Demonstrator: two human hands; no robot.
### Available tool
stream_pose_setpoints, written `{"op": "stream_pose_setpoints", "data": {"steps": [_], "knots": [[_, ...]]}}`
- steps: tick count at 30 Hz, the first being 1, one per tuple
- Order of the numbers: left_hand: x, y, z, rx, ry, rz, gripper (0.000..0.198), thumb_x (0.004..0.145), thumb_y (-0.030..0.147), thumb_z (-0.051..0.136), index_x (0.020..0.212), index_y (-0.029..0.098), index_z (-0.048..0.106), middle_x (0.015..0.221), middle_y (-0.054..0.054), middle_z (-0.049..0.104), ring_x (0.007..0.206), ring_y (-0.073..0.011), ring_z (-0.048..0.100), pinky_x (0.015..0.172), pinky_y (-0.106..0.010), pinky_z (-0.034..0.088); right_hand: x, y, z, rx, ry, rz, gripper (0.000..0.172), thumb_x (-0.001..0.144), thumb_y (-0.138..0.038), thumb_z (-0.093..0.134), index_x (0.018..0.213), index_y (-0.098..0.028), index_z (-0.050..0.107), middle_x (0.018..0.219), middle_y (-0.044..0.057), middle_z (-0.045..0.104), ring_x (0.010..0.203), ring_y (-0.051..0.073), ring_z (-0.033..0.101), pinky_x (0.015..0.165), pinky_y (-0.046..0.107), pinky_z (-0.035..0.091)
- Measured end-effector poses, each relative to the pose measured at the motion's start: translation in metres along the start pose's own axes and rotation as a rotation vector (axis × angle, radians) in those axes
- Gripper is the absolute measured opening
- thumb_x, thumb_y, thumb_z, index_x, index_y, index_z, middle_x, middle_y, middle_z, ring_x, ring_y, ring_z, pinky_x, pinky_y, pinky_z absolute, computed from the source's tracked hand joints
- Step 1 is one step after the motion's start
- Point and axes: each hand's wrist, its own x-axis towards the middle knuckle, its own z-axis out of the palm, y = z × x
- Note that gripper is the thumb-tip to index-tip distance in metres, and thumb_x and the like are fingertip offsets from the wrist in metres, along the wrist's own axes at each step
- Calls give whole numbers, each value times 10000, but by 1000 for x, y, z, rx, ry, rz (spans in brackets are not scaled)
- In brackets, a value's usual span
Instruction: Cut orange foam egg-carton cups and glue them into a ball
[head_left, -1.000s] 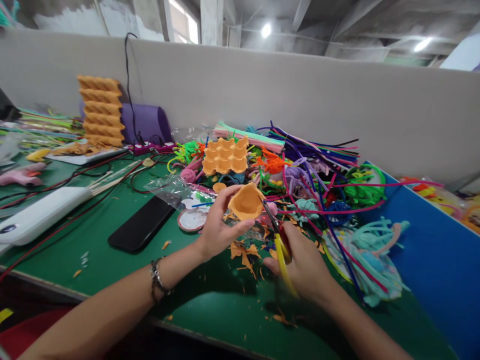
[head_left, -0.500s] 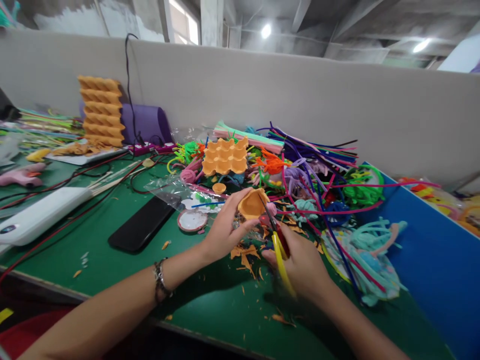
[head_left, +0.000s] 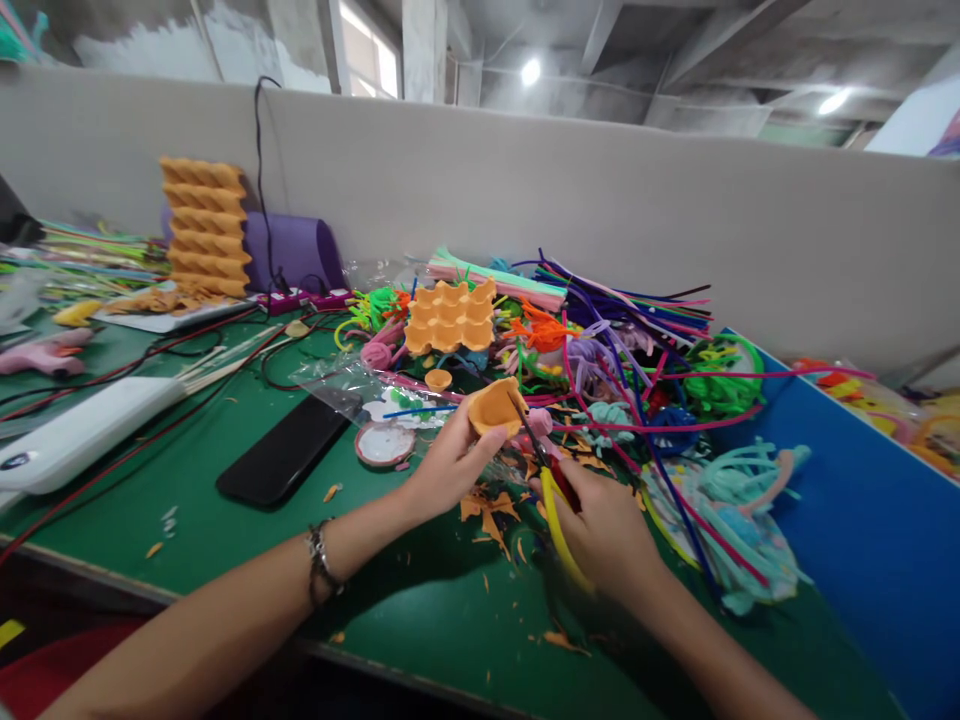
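My left hand (head_left: pixel 446 465) pinches a small orange foam cup (head_left: pixel 495 407) above the green table (head_left: pixel 225 540). My right hand (head_left: pixel 600 530) grips yellow-handled scissors (head_left: pixel 555 500), whose blades reach up to the cup's right edge. Orange scraps (head_left: pixel 487 510) lie on the table under both hands. A bracelet (head_left: pixel 319 565) circles my left wrist.
An orange foam egg tray (head_left: pixel 450 315) and a heap of coloured pipe cleaners (head_left: pixel 645 370) lie behind the hands. A black phone (head_left: pixel 281 450), a round lid (head_left: pixel 384 443), a white device (head_left: pixel 82 430), cables and a stacked orange tray pile (head_left: pixel 202 225) sit to the left. A blue board (head_left: pixel 870 510) borders the right.
The cup has turned in my left hand and moved slightly right and down, now showing less of its hollow. The scissors have shifted a little toward it.
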Motion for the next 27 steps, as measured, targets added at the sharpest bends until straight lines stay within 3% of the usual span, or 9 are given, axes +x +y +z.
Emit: {"op": "stream_pose_setpoints", "data": {"steps": [3,7,15,20,27], "knots": [[0,4,1,18,-9,-60,301,848,353,422,1083,171,468,955,-66,586,830,-160,566,745,-318,499,2,2,3,-3,42,1,344,837,-452,344,745,-195,553,620,41,606,539,183,553,482,240,264],[-1,9,3,-53,-120,-86,225,844,356,410,950,169,477,826,-35,548,649,-116,528,582,-252,496,4,1,3,-90,62,44,311,808,-470,381,748,-194,511,555,7,524,485,172,498,466,236,224],[0,6,-2,41,-174,19,255,837,388,414,988,192,478,827,-54,554,764,-162,526,603,-270,469,0,2,-2,-92,59,-20,361,839,-477,330,752,-190,531,585,33,562,519,187,526,477,245,236],[1,9,-6,-26,-137,-115,203,824,392,358,763,204,406,585,34,407,494,-107,381,448,-248,358,0,5,-3,-112,72,-63,419,852,-485,275,697,-194,533,612,65,607,531,201,555,470,249,253],[3,6,-8,-18,-154,-206,94,761,257,353,684,211,380,538,47,385,473,-106,370,462,-249,339,4,5,-3,-134,27,-54,383,833,-488,358,735,-185,569,633,67,622,568,205,580,485,247,274]]}}
